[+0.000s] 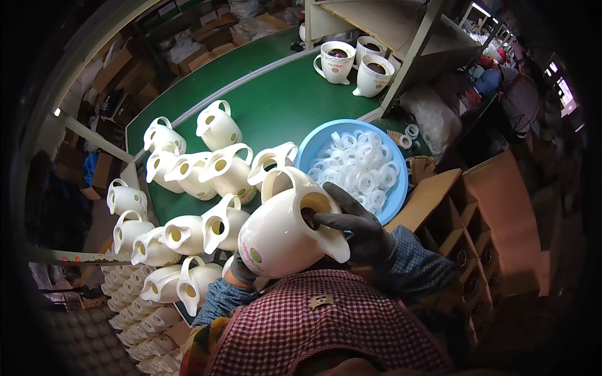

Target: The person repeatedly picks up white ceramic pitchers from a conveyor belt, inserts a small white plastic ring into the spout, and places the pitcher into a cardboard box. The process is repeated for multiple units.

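Jug (pixel 276 241) in the left hand (pixel 242 271), right hand (pixel 369 238) at its mouth

Clamped on the jug, low on its left side: left hand, gloved in dark grey, mostly hidden behind it. At the mouth: right hand, gloved alike, digits apart, one reaching into the opening, another along the rim. Impossible to tell whether closed on anything; just a dark patch visible inside. Held above the chequered apron (pixel 320 329), jug tilted, spout toward the lower right, handle on the far side, pink and green mark on the left flank.

Just beyond the right hand: blue tub (pixel 303 152), heaped with translucent rings (pixel 360 168). Left of the tub, on the green surface (pixel 269 94): other jugs (pixel 227 175), white, grouped loosely, many with mouths facing the near side. At the far right, beside a shelf (pixel 401 37): three white vessels (pixel 335 70) with dark round centres. Right of the tub: divided carton (pixel 421 213). At the lower left: close-packed rows of stacked jugs (pixel 145 321).
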Tool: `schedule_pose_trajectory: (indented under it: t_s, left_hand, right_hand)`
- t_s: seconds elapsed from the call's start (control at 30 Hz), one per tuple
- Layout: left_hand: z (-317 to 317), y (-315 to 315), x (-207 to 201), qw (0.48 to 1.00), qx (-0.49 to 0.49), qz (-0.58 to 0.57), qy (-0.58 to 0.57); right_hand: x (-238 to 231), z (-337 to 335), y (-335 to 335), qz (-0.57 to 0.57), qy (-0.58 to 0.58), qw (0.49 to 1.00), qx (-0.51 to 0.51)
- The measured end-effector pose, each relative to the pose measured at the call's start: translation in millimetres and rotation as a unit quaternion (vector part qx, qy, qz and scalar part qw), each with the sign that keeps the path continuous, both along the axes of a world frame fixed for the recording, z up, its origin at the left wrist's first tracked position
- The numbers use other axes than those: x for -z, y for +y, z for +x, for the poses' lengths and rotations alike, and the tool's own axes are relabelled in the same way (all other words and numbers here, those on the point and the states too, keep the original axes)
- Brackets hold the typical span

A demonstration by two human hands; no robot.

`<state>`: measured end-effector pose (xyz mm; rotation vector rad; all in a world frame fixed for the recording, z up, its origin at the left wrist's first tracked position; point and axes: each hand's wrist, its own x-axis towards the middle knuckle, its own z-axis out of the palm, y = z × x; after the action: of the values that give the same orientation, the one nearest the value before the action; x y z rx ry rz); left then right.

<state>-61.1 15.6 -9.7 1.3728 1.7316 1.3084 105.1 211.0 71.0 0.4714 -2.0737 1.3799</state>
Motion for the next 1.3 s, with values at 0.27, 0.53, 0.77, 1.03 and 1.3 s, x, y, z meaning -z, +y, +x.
schedule_pose_trajectory:
  t_s: [0.27, 0.53, 0.77, 1.03, 1.3]
  left_hand:
    - [-3.9, 19.6, 17.0, 0.969, -0.029, 0.026, -0.243]
    - [-1.4, -29.6, 23.4, 0.805, -0.124, 0.126, -0.566]
    - [-4.0, -45.9, -22.8, 0.848, -0.091, 0.119, -0.509]
    - [-129.6, 35.7, -65.8, 0.915, -0.133, 0.102, -0.368]
    - [-300.0, 310.6, 8.7, 0.865, -0.131, -0.062, 0.48]
  right_hand:
    - [6.6, 6.5, -2.4, 0.001, -0.028, 0.998, 0.058]
    - [13.0, 7.7, -2.2, 0.025, -0.015, 0.994, 0.101]
    - [14.2, 1.9, 6.3, 0.046, 0.013, 0.992, 0.119]
    - [25.0, 3.4, 33.8, 0.001, -0.14, 0.959, 0.245]
    - [24.7, -7.4, 35.6, -0.117, -0.233, 0.963, 0.071]
